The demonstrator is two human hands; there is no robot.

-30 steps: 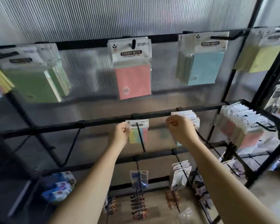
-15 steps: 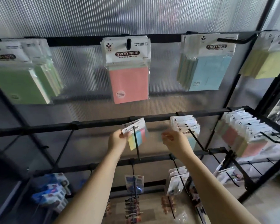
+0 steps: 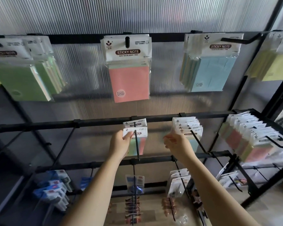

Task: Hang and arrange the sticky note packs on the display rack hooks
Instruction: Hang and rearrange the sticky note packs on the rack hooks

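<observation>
Small sticky note pack (image 3: 135, 133) is pinched by left hand (image 3: 121, 144) on the middle-row hook (image 3: 137, 145), second pack behind. Right hand (image 3: 178, 144) is loosely spread, nothing held (blurred). If released near the tip, pack could slide off.

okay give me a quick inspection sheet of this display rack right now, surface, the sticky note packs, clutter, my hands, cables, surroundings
Surface: black display rack of bars and hooks, in front of a ribbed translucent panel.
Job's things: small multicolour pack threaded on the middle hook, a second pack behind it; large green, pink, blue and yellow packs hang on the top bar.
Clutter: other small goods on the lower hooks, too blurred to name.
Grippers: left hand pinches the small pack's header; right hand empty, fingers loosely curled.
Cables: nothing seen.
Surroundings: wood-look floor below.
</observation>
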